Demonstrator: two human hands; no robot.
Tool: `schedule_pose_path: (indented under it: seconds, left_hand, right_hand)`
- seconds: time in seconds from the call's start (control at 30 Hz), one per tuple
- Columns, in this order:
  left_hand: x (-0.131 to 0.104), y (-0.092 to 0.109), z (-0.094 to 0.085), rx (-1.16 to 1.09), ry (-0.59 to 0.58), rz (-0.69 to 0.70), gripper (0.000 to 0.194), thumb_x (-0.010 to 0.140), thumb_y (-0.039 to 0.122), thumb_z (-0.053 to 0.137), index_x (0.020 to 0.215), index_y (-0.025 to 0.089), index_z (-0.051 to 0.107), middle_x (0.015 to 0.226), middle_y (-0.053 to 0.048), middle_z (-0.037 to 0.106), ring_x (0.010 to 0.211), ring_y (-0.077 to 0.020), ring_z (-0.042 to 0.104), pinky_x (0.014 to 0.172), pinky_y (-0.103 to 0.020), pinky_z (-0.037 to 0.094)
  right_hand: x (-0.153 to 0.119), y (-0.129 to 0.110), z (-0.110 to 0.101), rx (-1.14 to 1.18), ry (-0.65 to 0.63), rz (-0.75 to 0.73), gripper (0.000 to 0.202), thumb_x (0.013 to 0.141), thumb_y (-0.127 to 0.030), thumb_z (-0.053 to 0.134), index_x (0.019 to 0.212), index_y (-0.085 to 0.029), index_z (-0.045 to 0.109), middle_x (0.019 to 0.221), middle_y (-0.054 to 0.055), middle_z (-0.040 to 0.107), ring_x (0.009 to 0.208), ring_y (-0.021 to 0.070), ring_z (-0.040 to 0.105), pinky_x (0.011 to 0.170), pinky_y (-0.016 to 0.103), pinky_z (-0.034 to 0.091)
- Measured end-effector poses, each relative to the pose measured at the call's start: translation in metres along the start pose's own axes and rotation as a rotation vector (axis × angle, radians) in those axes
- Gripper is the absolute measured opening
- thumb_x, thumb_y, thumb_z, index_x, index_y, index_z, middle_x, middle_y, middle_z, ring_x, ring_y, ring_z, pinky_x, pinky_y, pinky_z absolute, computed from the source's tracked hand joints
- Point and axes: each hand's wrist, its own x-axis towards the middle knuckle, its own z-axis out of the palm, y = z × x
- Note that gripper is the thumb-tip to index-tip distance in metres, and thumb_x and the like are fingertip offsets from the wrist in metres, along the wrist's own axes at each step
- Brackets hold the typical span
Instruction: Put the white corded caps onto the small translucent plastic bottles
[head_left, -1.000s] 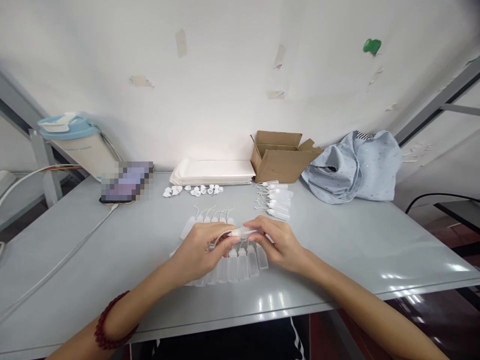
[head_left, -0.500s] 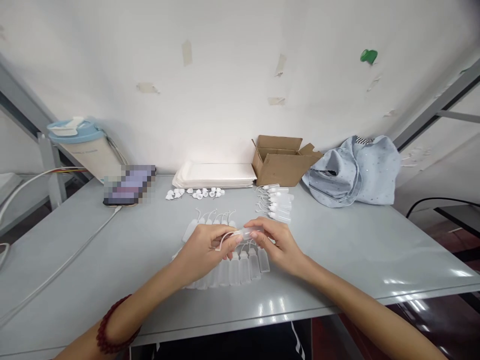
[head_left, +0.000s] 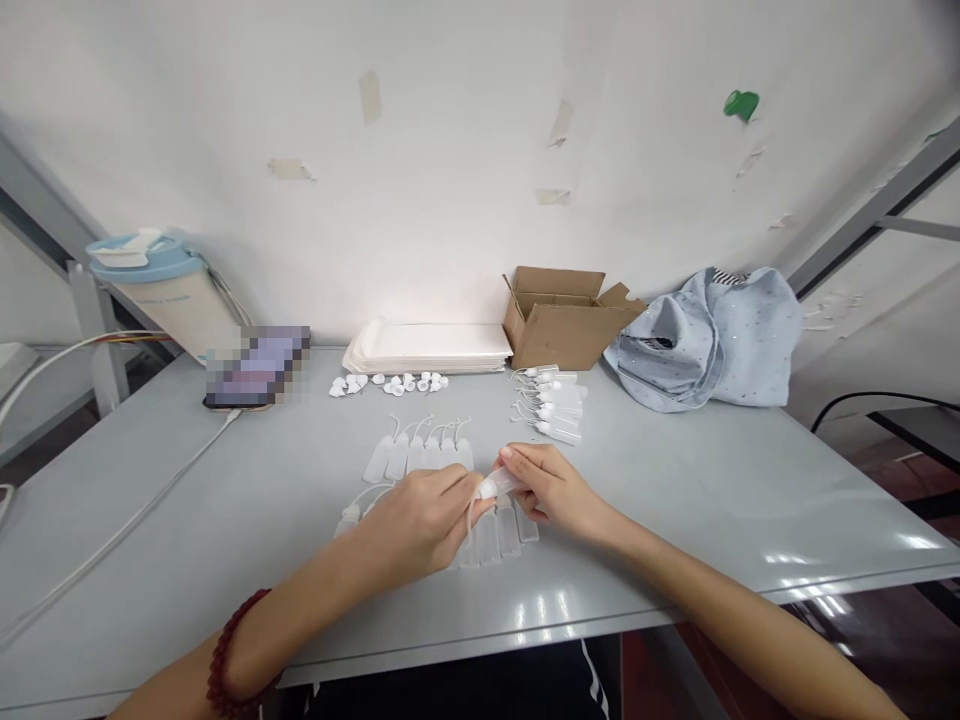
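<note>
Up close, just in front of me, both bare hands meet over the grey table and share one small translucent squeeze bottle. My right hand pinches the bottle's body between thumb and fingers, a narrow closed grip. My left hand is curled tight around the bottle's cap end, and a thin white tether loops down from there. The bottle's long axis lies almost level, tilted a little, with the cap end pointing left and slightly toward me and the base pointing right and slightly away. It is held just above a row of similar bottles lying side by side on the table, partly hidden under my hands. Just beyond the held bottle lies a second row of bottles, their necks pointing away from me. Farther beyond it and a little right sits a small pile of capped bottles; behind that, an open cardboard box. Beyond the held bottle to the left are scattered white caps and a stack of white trays.
</note>
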Motion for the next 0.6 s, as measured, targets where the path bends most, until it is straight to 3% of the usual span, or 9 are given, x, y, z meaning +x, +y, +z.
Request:
schedule_pose_path:
  seconds: [0.13, 0.2, 0.3, 0.43, 0.6]
  left_hand:
    - [-0.003, -0.001, 0.004, 0.313, -0.006, 0.162, 0.027, 0.094, 0.012, 0.036, 0.074, 0.014, 0.054, 0.06, 0.0, 0.047, 0.049, -0.0127, 0.036, 0.045, -0.026, 0.028]
    - [-0.002, 0.0, 0.002, 0.282, 0.012, 0.156, 0.025, 0.093, 0.014, 0.038, 0.075, 0.014, 0.056, 0.06, -0.001, 0.049, 0.05, -0.0126, 0.039, 0.045, -0.026, 0.03]
    - [0.004, 0.002, -0.002, -0.041, -0.022, -0.106, 0.024, 0.093, 0.021, 0.041, 0.075, 0.015, 0.056, 0.06, 0.001, 0.051, 0.052, -0.0107, 0.045, 0.048, -0.022, 0.035]
    - [0.011, 0.004, -0.009, -0.414, -0.167, -0.495, 0.038, 0.093, 0.033, 0.038, 0.061, 0.017, 0.05, 0.054, 0.003, 0.052, 0.051, -0.0103, 0.05, 0.05, -0.021, 0.038]
    - [0.011, 0.003, -0.012, -0.653, -0.198, -0.63, 0.039, 0.092, 0.042, 0.038, 0.064, 0.018, 0.049, 0.056, 0.003, 0.051, 0.051, -0.011, 0.051, 0.051, -0.022, 0.041]
  right_hand:
    - [0.005, 0.0, -0.002, 0.137, -0.067, 0.149, 0.047, 0.08, -0.061, 0.052, 0.062, -0.02, 0.04, 0.045, -0.011, 0.021, 0.038, 0.0045, 0.017, 0.033, 0.018, 0.016]
    - [0.006, -0.001, -0.002, 0.17, -0.085, 0.189, 0.046, 0.079, -0.061, 0.053, 0.062, -0.02, 0.04, 0.045, -0.012, 0.019, 0.036, 0.0041, 0.015, 0.033, 0.018, 0.014]
    - [0.005, -0.001, 0.0, 0.188, -0.042, 0.139, 0.044, 0.082, -0.056, 0.052, 0.061, -0.019, 0.041, 0.045, -0.011, 0.021, 0.038, 0.0044, 0.017, 0.035, 0.019, 0.017]
    - [0.004, 0.001, 0.003, 0.082, 0.074, -0.034, 0.042, 0.087, -0.051, 0.047, 0.062, -0.018, 0.047, 0.046, -0.008, 0.032, 0.041, 0.0068, 0.03, 0.041, 0.021, 0.028]
    - [-0.001, 0.0, 0.003, -0.19, 0.11, -0.197, 0.035, 0.09, -0.044, 0.047, 0.076, -0.015, 0.061, 0.053, -0.004, 0.046, 0.049, 0.009, 0.039, 0.05, 0.023, 0.032]
